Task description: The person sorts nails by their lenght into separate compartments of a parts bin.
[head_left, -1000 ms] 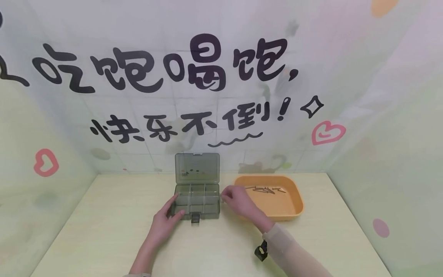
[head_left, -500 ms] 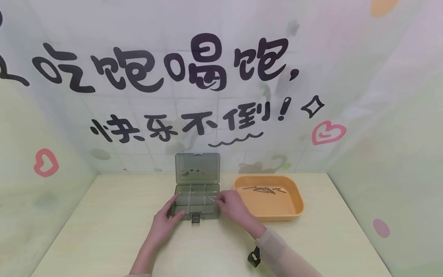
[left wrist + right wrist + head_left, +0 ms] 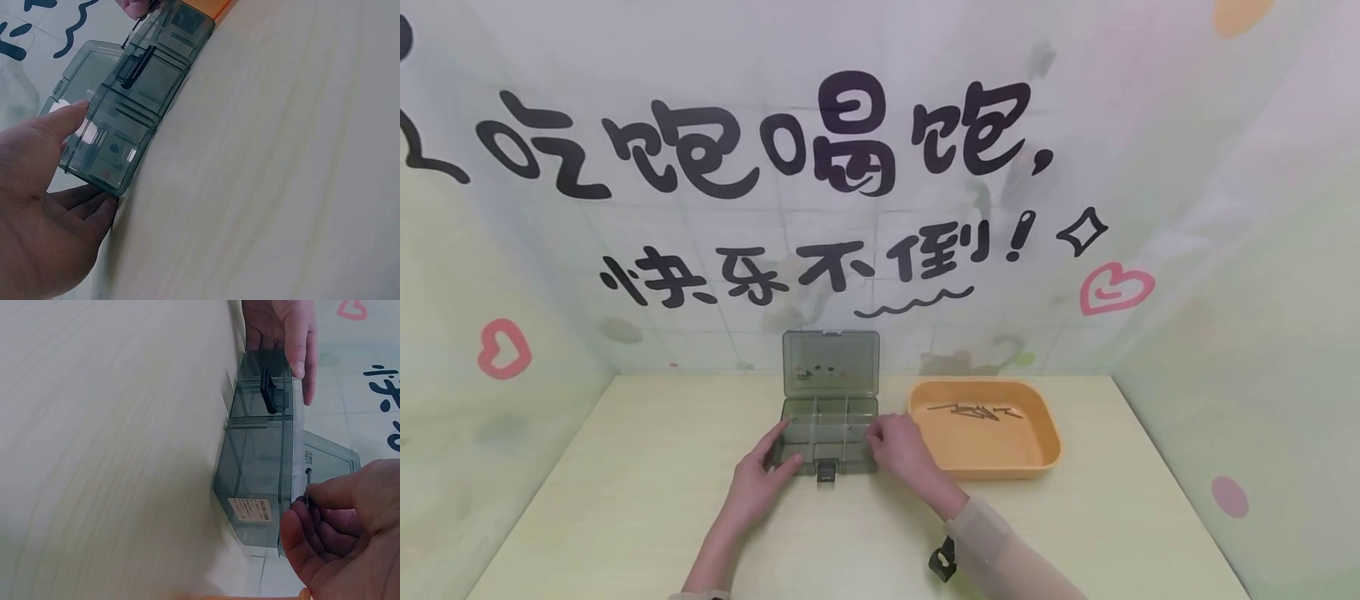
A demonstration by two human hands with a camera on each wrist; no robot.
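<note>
A translucent grey-green compartment box (image 3: 827,448) stands on the table with its lid (image 3: 831,363) raised at the back. My left hand (image 3: 756,485) rests against the box's left end, thumb at the front corner and fingers straight along the side. At the right edge of the box, my right hand (image 3: 901,450) pinches a thin, nail-like metal piece (image 3: 309,480) between thumb and forefinger. That piece (image 3: 130,32) shows as a slim rod near the box rim in the left wrist view. Several thin dark metal pieces (image 3: 976,412) of similar shape lie in an orange tray (image 3: 992,450).
The orange tray stands just right of the box, close to my right forearm. Patterned walls (image 3: 1210,400) rise behind and on both sides of the pale wood table (image 3: 647,475). A black latch (image 3: 826,472) hangs on the box's front.
My right hand has shifted left and slightly nearer me, from beside the tray to the box's right edge, with the metal piece still pinched. The left hand stays on the box.
</note>
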